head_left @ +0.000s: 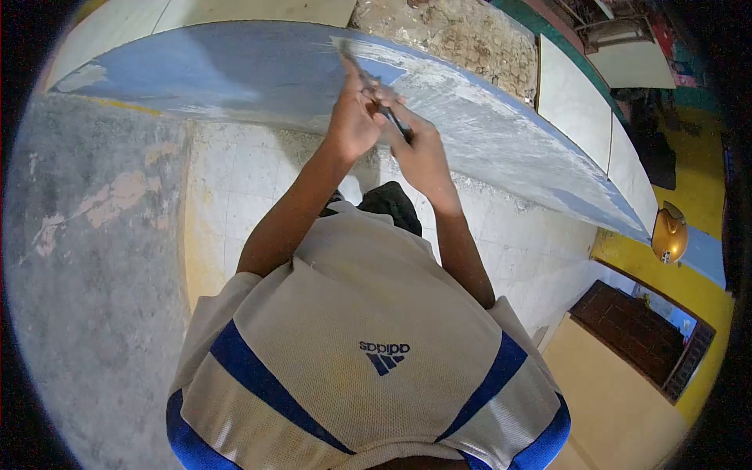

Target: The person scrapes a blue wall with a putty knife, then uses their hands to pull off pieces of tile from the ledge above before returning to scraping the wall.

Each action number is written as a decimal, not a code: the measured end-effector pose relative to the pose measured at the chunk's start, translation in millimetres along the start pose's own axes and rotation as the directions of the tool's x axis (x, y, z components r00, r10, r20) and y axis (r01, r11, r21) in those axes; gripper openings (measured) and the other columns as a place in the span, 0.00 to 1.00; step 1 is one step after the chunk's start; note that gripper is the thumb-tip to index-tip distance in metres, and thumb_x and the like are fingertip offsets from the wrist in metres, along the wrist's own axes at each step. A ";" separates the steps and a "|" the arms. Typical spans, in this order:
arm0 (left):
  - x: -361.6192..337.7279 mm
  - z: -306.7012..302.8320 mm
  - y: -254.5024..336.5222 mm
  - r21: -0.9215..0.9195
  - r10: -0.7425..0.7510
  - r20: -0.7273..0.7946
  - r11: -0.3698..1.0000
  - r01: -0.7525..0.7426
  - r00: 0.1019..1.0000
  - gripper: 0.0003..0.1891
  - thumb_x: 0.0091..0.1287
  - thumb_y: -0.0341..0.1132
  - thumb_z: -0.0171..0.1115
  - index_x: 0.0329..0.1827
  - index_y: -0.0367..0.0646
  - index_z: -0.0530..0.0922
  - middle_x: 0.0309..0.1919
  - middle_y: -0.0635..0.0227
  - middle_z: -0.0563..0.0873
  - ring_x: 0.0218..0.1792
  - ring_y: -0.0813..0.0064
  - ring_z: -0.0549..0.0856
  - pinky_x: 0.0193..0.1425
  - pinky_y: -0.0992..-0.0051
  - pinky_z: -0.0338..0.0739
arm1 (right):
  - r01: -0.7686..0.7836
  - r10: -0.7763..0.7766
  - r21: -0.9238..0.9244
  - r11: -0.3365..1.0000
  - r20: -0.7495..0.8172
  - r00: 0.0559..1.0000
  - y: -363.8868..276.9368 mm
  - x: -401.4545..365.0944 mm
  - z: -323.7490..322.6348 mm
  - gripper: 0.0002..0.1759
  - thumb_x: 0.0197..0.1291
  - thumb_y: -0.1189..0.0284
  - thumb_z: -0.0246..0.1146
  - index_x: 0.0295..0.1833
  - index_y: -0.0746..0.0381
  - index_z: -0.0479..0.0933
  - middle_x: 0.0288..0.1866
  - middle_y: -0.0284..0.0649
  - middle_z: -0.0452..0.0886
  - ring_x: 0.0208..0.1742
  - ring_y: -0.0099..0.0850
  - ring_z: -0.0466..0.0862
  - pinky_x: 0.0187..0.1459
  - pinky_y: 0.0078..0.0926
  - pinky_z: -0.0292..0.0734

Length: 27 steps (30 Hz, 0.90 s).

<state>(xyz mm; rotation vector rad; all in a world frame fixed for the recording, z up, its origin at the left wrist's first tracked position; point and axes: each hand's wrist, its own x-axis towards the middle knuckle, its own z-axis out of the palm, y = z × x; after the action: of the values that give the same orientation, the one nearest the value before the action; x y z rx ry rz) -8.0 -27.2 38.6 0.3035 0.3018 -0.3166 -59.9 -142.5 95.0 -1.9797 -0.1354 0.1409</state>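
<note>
A long, thin scraper (397,120) with a dark handle slants up and to the left in front of me, its tip blurred. My left hand (356,117) is closed round its front part, close to the tip. Lower on the handle, my right hand (423,153) grips the other end. The tip meets a blue-painted surface (266,74), at the border between solid blue paint and a rough, whitish scraped area (478,117). Part of the shaft is hidden by my fingers.
Pale tiles (576,102) edge the blue surface, with a bare, rough mortar patch (462,39) between them. A grey, patchy wall (94,219) stands at left. To the right are a gold helmet (669,233) and a dark brown door (627,329).
</note>
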 end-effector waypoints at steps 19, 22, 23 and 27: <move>12.4 -22.3 -32.5 0.031 -0.057 0.238 0.998 0.051 0.970 0.23 0.74 0.61 0.49 0.35 0.50 0.71 0.27 0.73 0.74 0.33 0.73 0.75 0.59 0.62 0.73 | -0.247 0.248 -0.028 0.969 0.026 0.968 20.5 -13.4 -18.8 0.25 0.73 0.63 0.59 0.68 0.68 0.72 0.40 0.45 0.78 0.32 0.27 0.76 0.36 0.24 0.70; 14.9 -26.6 -30.5 0.061 -0.029 0.249 0.998 0.014 0.968 0.23 0.74 0.61 0.49 0.34 0.50 0.72 0.27 0.73 0.74 0.32 0.73 0.75 0.57 0.63 0.73 | -0.161 0.162 0.036 0.986 -0.002 0.987 33.4 -12.0 -11.8 0.25 0.73 0.64 0.59 0.68 0.67 0.72 0.30 0.37 0.71 0.27 0.21 0.70 0.30 0.22 0.64; 14.8 -25.9 -27.9 0.076 -0.012 0.229 0.997 -0.006 0.973 0.24 0.74 0.61 0.49 0.33 0.50 0.72 0.26 0.73 0.73 0.31 0.73 0.75 0.56 0.63 0.73 | -0.170 0.170 0.036 0.985 0.001 0.986 34.0 -10.4 -10.3 0.24 0.73 0.64 0.60 0.66 0.68 0.73 0.41 0.47 0.78 0.34 0.27 0.76 0.38 0.25 0.71; 15.1 -29.7 -17.7 0.016 0.030 0.111 0.999 -0.032 0.993 0.26 0.73 0.62 0.49 0.34 0.45 0.74 0.22 0.69 0.74 0.28 0.70 0.76 0.52 0.62 0.76 | -0.082 0.082 -0.002 0.997 0.016 0.996 43.5 -1.1 5.2 0.22 0.71 0.65 0.60 0.62 0.69 0.76 0.54 0.57 0.83 0.51 0.38 0.84 0.52 0.32 0.76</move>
<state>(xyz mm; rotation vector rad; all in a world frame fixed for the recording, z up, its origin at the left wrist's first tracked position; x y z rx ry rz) -7.5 -37.1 2.2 0.3064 0.1850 -0.3048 -60.6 -155.5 53.2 -1.9870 -0.0643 0.2100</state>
